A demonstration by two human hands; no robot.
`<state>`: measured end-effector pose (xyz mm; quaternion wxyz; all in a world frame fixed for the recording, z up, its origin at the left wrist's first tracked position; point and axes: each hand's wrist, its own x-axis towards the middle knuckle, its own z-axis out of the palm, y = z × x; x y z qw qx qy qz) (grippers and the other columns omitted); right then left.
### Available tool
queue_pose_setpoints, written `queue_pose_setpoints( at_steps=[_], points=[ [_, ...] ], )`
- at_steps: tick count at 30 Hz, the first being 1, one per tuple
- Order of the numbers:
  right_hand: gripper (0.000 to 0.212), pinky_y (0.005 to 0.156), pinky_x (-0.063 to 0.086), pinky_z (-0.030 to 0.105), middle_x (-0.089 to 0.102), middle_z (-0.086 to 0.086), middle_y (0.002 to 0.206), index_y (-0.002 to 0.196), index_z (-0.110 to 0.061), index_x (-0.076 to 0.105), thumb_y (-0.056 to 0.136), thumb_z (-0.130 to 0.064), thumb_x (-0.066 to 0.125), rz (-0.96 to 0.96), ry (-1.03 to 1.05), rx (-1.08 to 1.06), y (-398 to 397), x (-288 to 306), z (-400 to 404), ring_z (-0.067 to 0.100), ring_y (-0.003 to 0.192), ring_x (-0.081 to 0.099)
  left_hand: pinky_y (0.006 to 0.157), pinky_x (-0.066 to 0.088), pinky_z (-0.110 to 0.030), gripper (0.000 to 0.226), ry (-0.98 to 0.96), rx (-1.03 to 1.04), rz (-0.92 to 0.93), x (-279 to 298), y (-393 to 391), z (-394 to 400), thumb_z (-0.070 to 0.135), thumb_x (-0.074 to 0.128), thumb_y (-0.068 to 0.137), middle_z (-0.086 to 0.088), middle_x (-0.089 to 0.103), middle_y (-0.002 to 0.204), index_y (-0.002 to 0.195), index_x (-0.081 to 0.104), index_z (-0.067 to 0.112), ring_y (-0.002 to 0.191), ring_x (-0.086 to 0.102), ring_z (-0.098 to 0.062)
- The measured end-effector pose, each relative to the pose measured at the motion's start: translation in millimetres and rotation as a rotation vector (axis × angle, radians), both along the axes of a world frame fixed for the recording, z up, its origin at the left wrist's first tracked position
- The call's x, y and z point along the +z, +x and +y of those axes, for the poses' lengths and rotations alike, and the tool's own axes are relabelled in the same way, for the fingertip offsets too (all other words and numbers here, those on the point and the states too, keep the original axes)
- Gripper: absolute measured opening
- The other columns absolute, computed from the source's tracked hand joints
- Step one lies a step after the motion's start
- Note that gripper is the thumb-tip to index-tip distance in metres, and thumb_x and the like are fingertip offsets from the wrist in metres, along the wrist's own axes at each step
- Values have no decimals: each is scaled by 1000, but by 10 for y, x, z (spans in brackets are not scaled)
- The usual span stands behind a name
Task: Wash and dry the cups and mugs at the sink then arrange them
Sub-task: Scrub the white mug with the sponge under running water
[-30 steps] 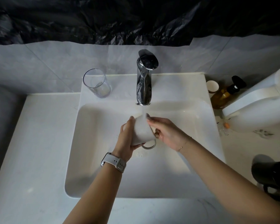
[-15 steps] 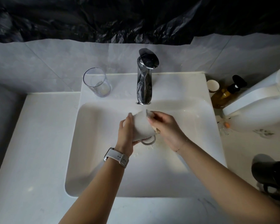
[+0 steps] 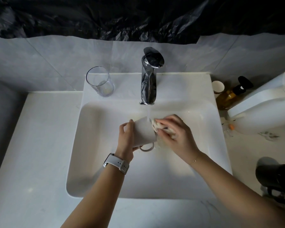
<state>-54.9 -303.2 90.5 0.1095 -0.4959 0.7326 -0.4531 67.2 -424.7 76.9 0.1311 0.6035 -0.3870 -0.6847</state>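
Over the white sink basin [image 3: 92, 162] I hold a white mug [image 3: 144, 134] tilted on its side, handle hanging down. My left hand [image 3: 126, 142] grips the mug's body. My right hand [image 3: 174, 134] presses a pale sponge [image 3: 156, 125] against the mug's mouth. A thin stream of water [image 3: 148, 113] falls from the chrome tap [image 3: 149, 79] onto the mug and sponge. An empty clear glass [image 3: 99, 83] stands upright on the ledge left of the tap. A dark mug [image 3: 276, 180] sits on the counter at the right edge.
A small paper cup [image 3: 218, 87] and an amber pump bottle [image 3: 229, 96] stand at the back right beside a large white container [image 3: 266, 111]. White counter [image 3: 28, 153] extends to the left of the basin. Black plastic sheeting covers the wall above.
The right hand has shifted from the mug's rim toward its mouth, and the sponge shows more plainly. The mug has stayed under the tap in the left hand.
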Motion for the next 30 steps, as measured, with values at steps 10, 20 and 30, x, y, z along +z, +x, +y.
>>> queue_pose_setpoints(
  at_steps=[10, 20, 30],
  points=[
    [14, 95, 41, 28, 61, 11, 109, 95, -9, 72, 82, -8, 69, 305, 46, 267, 48, -74, -178, 28, 102, 50, 72, 53, -39, 26, -81, -19, -29, 32, -164, 116, 33, 37, 100, -6, 58, 106, 114, 53, 18, 93, 58, -25],
    [19, 87, 36, 16, 63, 14, 105, 104, 0, 58, 84, -2, 59, 120, 270, 195, -113, -53, -412, 32, 101, 58, 80, 54, -44, 18, -154, -86, -88, 15, -210, 98, 34, 40, 98, -3, 61, 106, 105, 56, 29, 97, 59, -25],
    [37, 93, 43, 29, 63, 13, 112, 108, -2, 64, 81, -12, 40, 79, 353, 168, -87, -66, -507, 33, 107, 57, 82, 53, -45, 14, -183, -67, -77, 6, -187, 82, 36, 44, 96, 1, 62, 98, 95, 57, 31, 96, 60, -26]
  ],
)
